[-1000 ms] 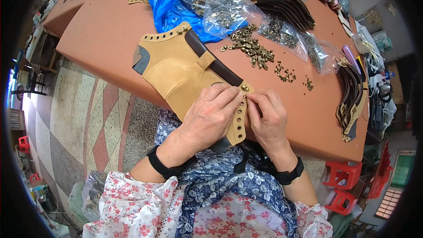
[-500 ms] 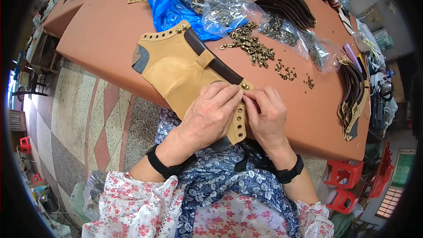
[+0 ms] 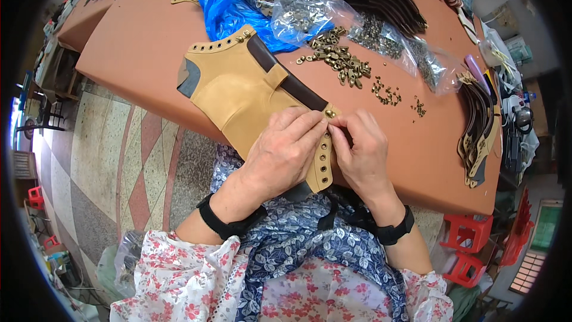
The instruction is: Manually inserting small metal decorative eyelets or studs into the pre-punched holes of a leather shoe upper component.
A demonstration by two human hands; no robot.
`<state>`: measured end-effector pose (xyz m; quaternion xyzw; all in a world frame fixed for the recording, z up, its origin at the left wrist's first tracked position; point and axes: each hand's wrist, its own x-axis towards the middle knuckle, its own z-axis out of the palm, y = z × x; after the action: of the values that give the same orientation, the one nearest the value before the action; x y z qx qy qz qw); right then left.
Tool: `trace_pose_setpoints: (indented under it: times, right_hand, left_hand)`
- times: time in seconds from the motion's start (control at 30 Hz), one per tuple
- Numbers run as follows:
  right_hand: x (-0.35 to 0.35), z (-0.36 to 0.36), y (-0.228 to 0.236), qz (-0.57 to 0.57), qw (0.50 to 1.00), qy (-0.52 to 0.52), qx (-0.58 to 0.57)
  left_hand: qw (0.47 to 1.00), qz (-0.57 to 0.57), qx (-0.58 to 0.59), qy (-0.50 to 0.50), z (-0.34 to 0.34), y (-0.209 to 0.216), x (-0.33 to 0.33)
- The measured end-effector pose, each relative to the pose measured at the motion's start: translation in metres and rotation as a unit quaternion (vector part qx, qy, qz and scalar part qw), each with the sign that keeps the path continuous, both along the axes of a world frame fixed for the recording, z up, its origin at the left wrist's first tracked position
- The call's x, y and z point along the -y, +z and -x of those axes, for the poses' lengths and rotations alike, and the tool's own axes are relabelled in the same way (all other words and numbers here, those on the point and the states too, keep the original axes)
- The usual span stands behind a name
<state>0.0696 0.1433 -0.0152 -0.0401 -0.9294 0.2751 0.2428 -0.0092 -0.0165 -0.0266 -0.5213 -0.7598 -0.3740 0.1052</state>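
A tan boot upper [image 3: 238, 92] with a dark brown padded collar lies over the table's near edge, its lower end toward my lap. Two eyelet strips run along it, and brass hardware sits at the top of each. My left hand [image 3: 283, 155] is closed on the nearer strip, fingertips just below the brass lace hook [image 3: 330, 113]. Thumb and forefinger of my right hand [image 3: 362, 149] pinch at the same spot, meeting the left fingertips. Whatever small thing lies between them is hidden. Several open eyelets [image 3: 323, 157] show below the fingers.
Beyond the hands lie a pile of brass lace hooks [image 3: 342, 62] and small loose rivets [image 3: 387, 92]. Clear bags of hardware [image 3: 304, 12], a blue plastic bag [image 3: 223, 9] and stacked uppers [image 3: 384, 3] sit farther back. More uppers [image 3: 476, 125] lie at the right edge; red stools [image 3: 468, 232] stand below.
The view and upper have shifted very slightly. Both hands stay pinched at the same place on the strip, with the right fingers a little more drawn together.
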Motion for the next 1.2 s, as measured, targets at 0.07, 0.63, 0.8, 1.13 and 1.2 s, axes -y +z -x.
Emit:
trace_pose_setpoints:
  times: [0.07,0.63,0.8,1.13,1.2]
  right_hand:
    - [-0.0008,-0.004,0.0015,0.006,1.0,0.001,0.014]
    - [-0.0011,-0.0009,-0.0029,-0.065,0.997,0.006,-0.037]
    - [-0.001,-0.0004,-0.0039,-0.077,0.996,0.007,-0.043]
    - [-0.0004,0.0,-0.005,-0.107,0.993,0.004,-0.056]
    - [0.0001,0.0002,-0.0062,-0.12,0.991,0.007,-0.064]
  left_hand:
    - [1.0,0.002,-0.001,0.0,-0.0002,0.0013,0.0004]
    - [1.0,0.026,-0.009,0.015,-0.0034,0.0022,0.0014]
    - [1.0,0.024,-0.01,0.013,-0.0026,0.0011,0.0002]
    - [0.999,0.009,-0.034,0.009,-0.0016,-0.0031,-0.0011]
    - [0.999,0.019,-0.024,0.013,-0.0024,-0.0013,0.0]
